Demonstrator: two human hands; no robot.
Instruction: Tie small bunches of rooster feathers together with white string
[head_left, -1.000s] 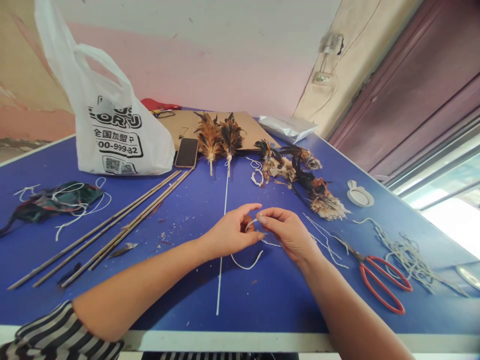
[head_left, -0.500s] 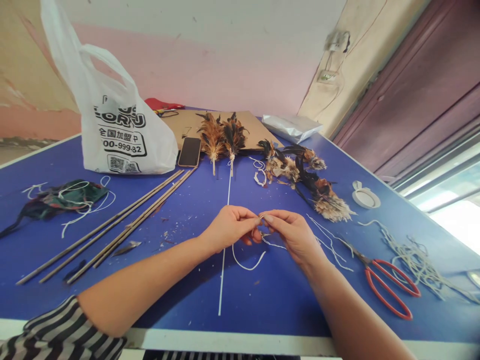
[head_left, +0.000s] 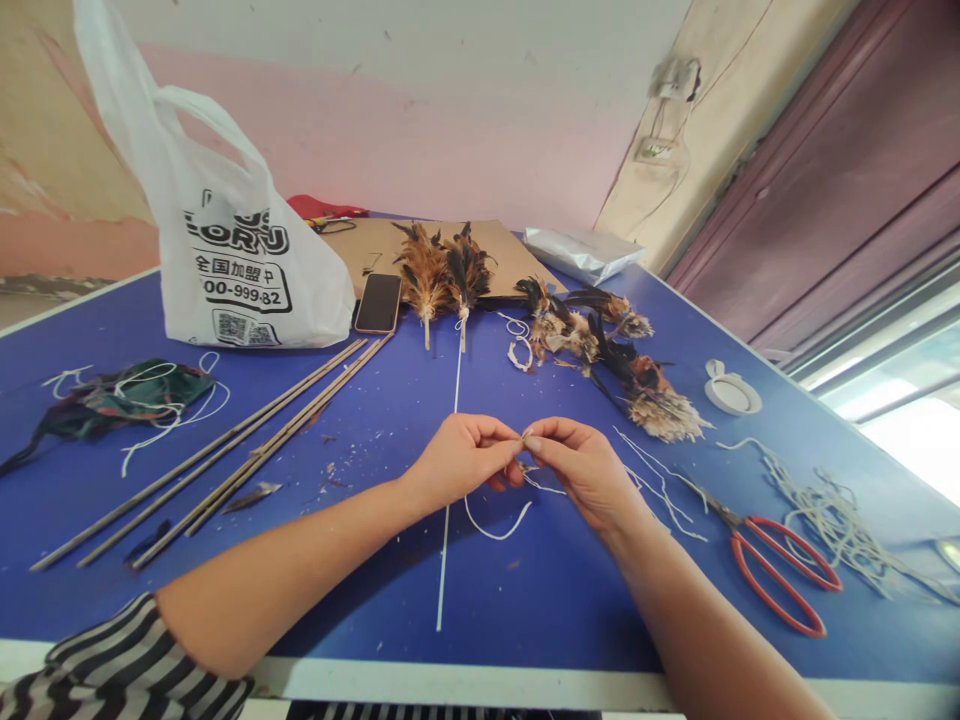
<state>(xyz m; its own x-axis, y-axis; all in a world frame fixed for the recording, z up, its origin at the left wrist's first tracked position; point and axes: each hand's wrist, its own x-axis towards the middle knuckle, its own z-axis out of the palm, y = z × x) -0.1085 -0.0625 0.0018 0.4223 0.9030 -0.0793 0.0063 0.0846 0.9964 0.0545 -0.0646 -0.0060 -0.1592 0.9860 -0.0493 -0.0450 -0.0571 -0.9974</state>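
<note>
Over the middle of the blue table, my left hand (head_left: 469,458) and my right hand (head_left: 581,468) meet with thumbs and forefingers pinched together. Both grip a thin white string (head_left: 496,538); one end curls down below my left hand, and another stretch runs out under my right palm. Something small and dark shows between the hands, mostly covered by the fingers. Beyond them lie a brown feather bundle (head_left: 425,275) and a darker feather bundle (head_left: 468,268), each with a short pale stick end. Cut strings (head_left: 660,490) rest beside my right wrist.
Right: red-handled scissors (head_left: 748,526), a string heap (head_left: 832,520), a white roll (head_left: 733,396), loose feather clumps (head_left: 660,405). Left: several thin sticks (head_left: 259,455), a dark green cloth (head_left: 157,388), a white plastic bag (head_left: 251,240). A phone (head_left: 378,303) lies near the cardboard (head_left: 506,262).
My fingertips have drawn closer and pinch more tightly together; the small string loop that showed between them is hardly visible now. Everything else on the table stays where it was.
</note>
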